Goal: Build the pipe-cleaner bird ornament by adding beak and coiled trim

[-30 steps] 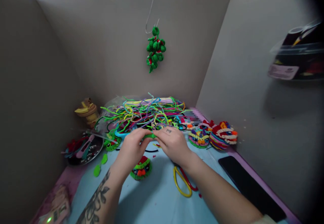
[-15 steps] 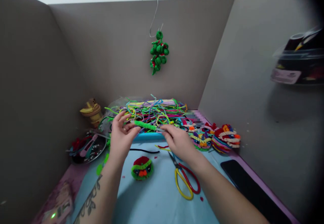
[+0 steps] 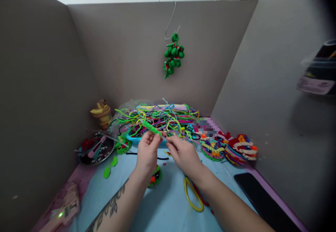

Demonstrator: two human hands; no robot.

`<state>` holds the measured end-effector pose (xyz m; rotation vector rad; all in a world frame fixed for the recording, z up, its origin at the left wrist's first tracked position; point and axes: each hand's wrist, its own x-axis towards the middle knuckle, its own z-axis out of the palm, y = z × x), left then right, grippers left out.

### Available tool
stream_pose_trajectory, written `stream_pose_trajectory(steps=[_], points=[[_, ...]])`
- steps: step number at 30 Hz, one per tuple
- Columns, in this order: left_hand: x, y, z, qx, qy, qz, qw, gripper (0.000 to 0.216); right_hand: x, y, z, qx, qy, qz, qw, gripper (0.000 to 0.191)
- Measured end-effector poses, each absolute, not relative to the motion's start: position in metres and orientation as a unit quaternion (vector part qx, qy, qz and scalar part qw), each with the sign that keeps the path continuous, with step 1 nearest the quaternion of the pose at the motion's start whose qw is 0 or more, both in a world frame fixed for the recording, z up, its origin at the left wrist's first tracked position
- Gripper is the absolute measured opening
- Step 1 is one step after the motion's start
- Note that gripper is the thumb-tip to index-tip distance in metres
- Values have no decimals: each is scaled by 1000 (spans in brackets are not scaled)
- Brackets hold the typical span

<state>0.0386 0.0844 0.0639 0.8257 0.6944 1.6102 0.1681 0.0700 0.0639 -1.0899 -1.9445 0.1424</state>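
My left hand (image 3: 147, 152) pinches the near end of a green coiled pipe cleaner (image 3: 151, 128) that slants up and to the left. My right hand (image 3: 184, 153) is closed just to its right, fingertips meeting the same end of the coil. Both hands hover above the light blue table (image 3: 168, 207), in front of a heap of coloured pipe cleaners (image 3: 160, 118). A small green and red fuzzy figure (image 3: 155, 177) lies mostly hidden beneath my left wrist. Scissors with yellow and red handles (image 3: 193, 198) lie under my right forearm.
Grey partition walls enclose the desk; a green knotted ornament (image 3: 173, 54) hangs on the back wall. Finished colourful pieces (image 3: 237, 150) sit at right, a black phone (image 3: 262, 198) near the right edge, a metal dish (image 3: 96, 148) and a yellow figure (image 3: 102, 112) at left.
My left hand slid from the coil's far end to its near end beside my right hand. The coil now tilts up to the left, and the view has shifted left.
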Motion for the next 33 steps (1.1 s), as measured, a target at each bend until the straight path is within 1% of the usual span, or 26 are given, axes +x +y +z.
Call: stream_pose_trajectory(steps=[5,7,11,16,18,20,21,23,25,26,27,29,30,31,33], points=[[42,83,65,333,318,664,590,37,166,71,60,-448,-774,62,442,14],[39,83,69,324,328,670,582,36,165,71,59,-443,-779,70,439,14],[29,82,83,297,298,697,581,39,160,68,61,-425,-779,93,451,15],[9,85,98,280,276,719,573,36,157,65,59,-412,-786,84,454,16],[-10,91,104,285,277,749,531,33,162,66,55,-424,-786,77,442,17],[-38,96,110,294,293,799,435,27,172,66,47,-461,-785,70,407,16],[-53,98,113,304,312,821,369,24,179,67,43,-491,-785,67,372,16],[-79,101,115,356,380,816,251,23,192,67,33,-527,-800,68,280,17],[-92,101,114,448,458,749,169,25,203,67,22,-545,-807,86,209,17],[-91,100,112,509,498,689,135,24,206,67,18,-548,-808,92,198,17],[-86,99,110,575,531,614,102,23,209,66,14,-553,-803,89,206,18],[-64,93,105,694,553,457,56,20,210,62,9,-549,-788,79,266,24],[-49,89,102,737,550,390,49,22,209,59,8,-543,-776,88,309,26],[-32,84,99,763,548,340,43,24,207,55,7,-536,-757,114,355,28],[-1,70,91,807,523,271,46,24,203,44,4,-517,-695,228,445,33]])
